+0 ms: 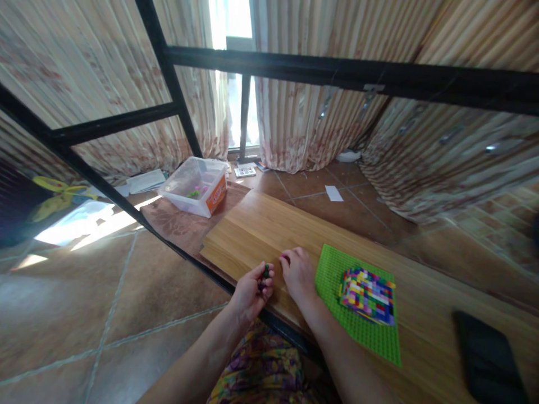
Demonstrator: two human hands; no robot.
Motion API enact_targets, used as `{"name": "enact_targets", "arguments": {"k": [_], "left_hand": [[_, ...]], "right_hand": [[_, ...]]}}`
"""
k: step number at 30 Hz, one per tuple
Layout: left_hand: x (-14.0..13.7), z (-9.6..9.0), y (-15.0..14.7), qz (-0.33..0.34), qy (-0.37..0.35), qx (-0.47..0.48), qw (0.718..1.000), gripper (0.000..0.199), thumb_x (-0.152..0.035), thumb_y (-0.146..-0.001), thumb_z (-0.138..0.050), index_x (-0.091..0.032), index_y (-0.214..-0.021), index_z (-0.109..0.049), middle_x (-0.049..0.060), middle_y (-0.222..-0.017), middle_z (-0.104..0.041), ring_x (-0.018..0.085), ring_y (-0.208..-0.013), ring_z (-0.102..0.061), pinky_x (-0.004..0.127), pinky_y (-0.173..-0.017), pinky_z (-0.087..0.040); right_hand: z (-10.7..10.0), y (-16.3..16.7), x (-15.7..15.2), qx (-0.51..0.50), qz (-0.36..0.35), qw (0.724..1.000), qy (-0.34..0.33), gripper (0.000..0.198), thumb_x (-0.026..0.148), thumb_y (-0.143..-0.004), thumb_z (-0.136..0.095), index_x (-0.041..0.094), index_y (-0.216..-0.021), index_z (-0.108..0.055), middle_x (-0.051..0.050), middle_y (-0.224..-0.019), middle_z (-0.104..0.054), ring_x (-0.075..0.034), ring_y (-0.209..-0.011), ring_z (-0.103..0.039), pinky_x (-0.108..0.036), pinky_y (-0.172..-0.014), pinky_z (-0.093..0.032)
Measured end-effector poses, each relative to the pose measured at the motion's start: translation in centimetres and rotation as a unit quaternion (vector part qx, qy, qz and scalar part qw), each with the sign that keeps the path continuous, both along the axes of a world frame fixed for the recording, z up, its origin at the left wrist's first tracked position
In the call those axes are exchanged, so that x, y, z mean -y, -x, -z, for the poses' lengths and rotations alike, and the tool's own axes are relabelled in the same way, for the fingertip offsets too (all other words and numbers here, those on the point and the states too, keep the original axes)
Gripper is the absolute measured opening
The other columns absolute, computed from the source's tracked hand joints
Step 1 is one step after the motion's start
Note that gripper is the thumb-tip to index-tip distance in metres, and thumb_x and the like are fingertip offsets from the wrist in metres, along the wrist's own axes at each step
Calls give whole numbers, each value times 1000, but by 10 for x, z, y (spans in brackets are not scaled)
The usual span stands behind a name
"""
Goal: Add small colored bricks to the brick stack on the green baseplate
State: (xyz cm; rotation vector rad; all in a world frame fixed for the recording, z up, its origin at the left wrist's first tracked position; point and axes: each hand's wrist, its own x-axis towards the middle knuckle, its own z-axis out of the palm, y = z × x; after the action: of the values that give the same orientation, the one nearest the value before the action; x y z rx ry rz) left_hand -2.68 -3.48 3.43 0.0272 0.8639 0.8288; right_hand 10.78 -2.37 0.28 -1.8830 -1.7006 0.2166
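Observation:
My left hand (251, 292) is closed, palm up, around several small toy bricks (265, 272), green and purple among them. It hangs at the near edge of the wooden table. Just to its right, my right hand (298, 273) pinches a small pinkish brick (284, 257), mostly covered by the fingers, low over the tabletop. Beside the right hand lies a green studded baseplate (330, 268). On that plate stands a block built of many-coloured bricks (367, 294), with yellow, red, white, purple and blue showing.
A clear plastic box (179, 179) with a few green and pink bricks stands beyond the table's far left end. Near the right end of the wooden table (252, 224) lies a dark flat object (486, 359). A black metal frame (273, 64) crosses the view before the curtains (295, 123).

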Motion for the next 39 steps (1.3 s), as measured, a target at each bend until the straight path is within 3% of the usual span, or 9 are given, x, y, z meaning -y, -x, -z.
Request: {"name": "enact_targets", "arguments": {"k": [3,8,11,16,21,29,39], "left_hand": [[2,-2,0,15,-14,-28,999,17,-22,-89,-50,-9,-84,-60,0,-66,-51,1,-43,-41,11,-34,-29],[7,-2,-7,44,-35,-61,997,14,-23,-86,-54,-10,-87,-59,-1,-68,-51,1,-44,-40,11,-35,-28],[12,0,-19,74,-51,-68,994,13,-23,-83,-57,-10,-86,-59,-1,-68,-51,0,-45,-39,12,-35,-26],[23,2,-44,142,-105,-83,981,17,-26,-78,-63,-11,-85,-60,-1,-71,-51,1,-49,-40,13,-38,-25],[29,3,-57,203,-160,-84,962,23,-30,-74,-68,-11,-85,-61,-1,-71,-51,2,-51,-41,14,-40,-25],[27,6,-57,213,-164,-87,959,28,-33,-71,-72,-12,-86,-62,-2,-72,-51,2,-51,-40,15,-41,-24],[26,6,-58,222,-170,-86,956,30,-36,-69,-74,-13,-84,-62,-1,-69,-52,3,-51,-39,16,-42,-24]], "right_hand": [[-5,4,6,-19,-13,1000,14,19,22,-87,-46,19,-81,-63,-7,-86,-63,-19,-85,-57,-30,-76,-43],[-37,-7,53,-201,-41,979,-6,17,27,-87,-50,21,-86,-66,-3,-82,-68,-15,-75,-62,-26,-71,-46],[-51,-39,90,-281,23,959,-10,19,35,-83,-55,21,-87,-68,-4,-85,-70,-18,-78,-64,-28,-71,-50],[-60,-112,125,-236,159,959,-24,24,40,-81,-56,23,-91,-71,-5,-94,-71,-21,-84,-65,-34,-76,-51],[-64,-145,119,-115,178,976,-51,26,32,-85,-48,20,-89,-71,-7,-92,-69,-20,-85,-64,-34,-78,-48],[-55,-137,99,-2,207,978,-24,25,31,-86,-45,22,-87,-68,-5,-87,-69,-19,-76,-62,-32,-70,-44],[-54,-139,97,-30,213,976,-31,27,37,-86,-45,23,-83,-68,-3,-85,-71,-19,-76,-63,-32,-71,-43]]}}
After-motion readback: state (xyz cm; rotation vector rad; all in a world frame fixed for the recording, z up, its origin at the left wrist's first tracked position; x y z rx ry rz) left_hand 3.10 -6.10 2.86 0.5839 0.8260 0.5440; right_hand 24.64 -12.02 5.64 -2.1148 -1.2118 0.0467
